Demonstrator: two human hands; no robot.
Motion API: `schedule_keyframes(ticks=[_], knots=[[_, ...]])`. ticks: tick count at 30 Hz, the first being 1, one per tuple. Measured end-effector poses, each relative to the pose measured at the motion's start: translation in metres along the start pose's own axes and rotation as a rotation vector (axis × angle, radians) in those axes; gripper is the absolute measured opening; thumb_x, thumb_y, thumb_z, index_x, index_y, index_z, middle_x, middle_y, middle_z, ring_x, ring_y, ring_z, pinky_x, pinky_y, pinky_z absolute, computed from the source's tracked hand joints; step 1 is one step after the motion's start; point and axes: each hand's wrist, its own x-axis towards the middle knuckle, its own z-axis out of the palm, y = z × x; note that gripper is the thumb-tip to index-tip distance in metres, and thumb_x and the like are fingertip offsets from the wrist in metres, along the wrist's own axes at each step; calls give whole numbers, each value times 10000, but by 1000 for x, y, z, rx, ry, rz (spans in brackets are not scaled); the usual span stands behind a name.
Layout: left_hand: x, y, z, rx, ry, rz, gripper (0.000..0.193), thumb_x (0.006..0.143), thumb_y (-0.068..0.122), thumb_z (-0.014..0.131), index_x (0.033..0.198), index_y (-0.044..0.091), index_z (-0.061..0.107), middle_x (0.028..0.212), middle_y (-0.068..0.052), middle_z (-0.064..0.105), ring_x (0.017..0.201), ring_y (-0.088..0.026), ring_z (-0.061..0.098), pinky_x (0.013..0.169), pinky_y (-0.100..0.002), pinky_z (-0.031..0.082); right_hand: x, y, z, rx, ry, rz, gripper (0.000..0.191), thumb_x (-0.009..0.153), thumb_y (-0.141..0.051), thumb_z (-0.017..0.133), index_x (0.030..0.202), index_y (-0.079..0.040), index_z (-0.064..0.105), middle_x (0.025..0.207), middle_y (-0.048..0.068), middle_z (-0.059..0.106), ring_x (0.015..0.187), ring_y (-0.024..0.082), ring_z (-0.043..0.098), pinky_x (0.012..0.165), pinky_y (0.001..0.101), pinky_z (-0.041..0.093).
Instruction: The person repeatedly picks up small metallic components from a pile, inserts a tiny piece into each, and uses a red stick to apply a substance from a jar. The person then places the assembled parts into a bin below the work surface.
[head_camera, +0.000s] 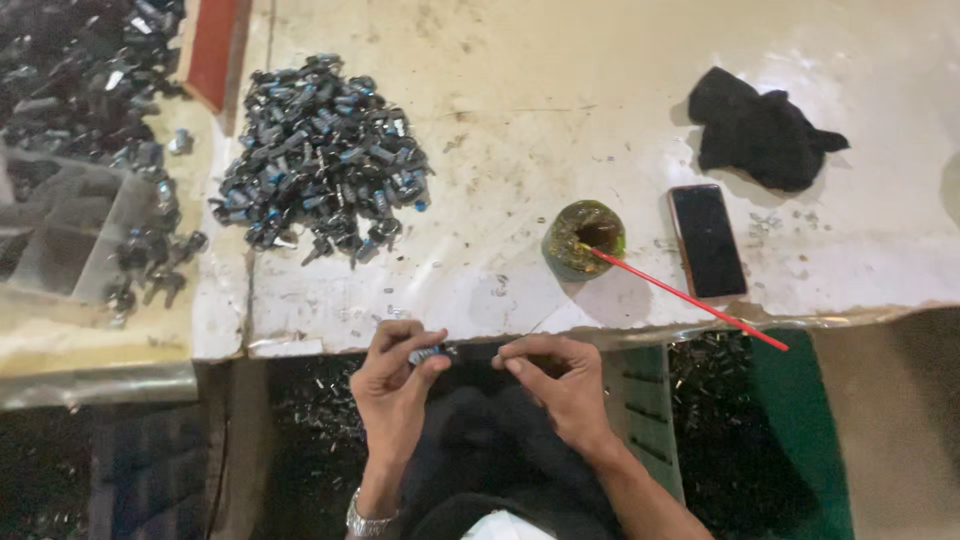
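I see a small metal part (432, 353) at the table's (600, 90) near edge, pinched in my left hand's (395, 385) fingertips. My right hand (555, 380), fingers curled narrow, pinches beside it; whether it touches, I cannot tell. A pile of parts (320, 160) lies beyond, a green cup (583, 240) to the right.

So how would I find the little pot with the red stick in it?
Start at the big worn white table and find the flat black phone near its front edge. Just left of the phone stands the small round green pot. It is the only thing there with a long thin red stick poking out of it, slanting past the table's edge.
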Motion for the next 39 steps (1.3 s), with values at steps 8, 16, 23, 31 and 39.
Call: schedule_keyframes(ticks=[8,16,23,31,39], knots=[[-23,-45,28,-607,-200,-568,225,928,127,722,1016,-78,751,808,-123,701,668,-168,606,646,-320,522,-12,-13,15,-113,-44,-563,158,931,114,717,1075,48,721,1192,161,692,1006,176,704,835,270,594],[-34,-43,37,-998,-260,-761,310,997,343,607,881,59,651,689,18,551,658,-117,553,661,-316,526,-13,-16,20,-113,-26,-486,137,909,88,717,1035,32,718,1159,180,740,822,135,752,639,236,627],[-30,-29,37,-836,-179,-679,276,992,258,654,893,0,675,724,-34,654,608,-120,576,610,-297,519,-13,-22,19,-303,-10,-578,167,899,66,733,1056,11,731,1155,151,776,863,109,757,681,217,614],[-29,-23,36,-325,-103,-322,180,857,11,766,1010,-85,775,825,-92,770,709,-97,672,659,-235,547,-4,-24,5,-156,-13,-170,156,845,52,791,988,-8,774,1066,110,814,720,85,642,603,212,496],[-16,-4,40,189,-317,-220,180,900,74,785,1041,-38,796,814,-109,763,714,-101,648,655,-246,514,-4,-18,-25,-93,-142,-34,192,873,-17,784,1064,-1,769,929,11,739,855,66,671,752,207,533]])
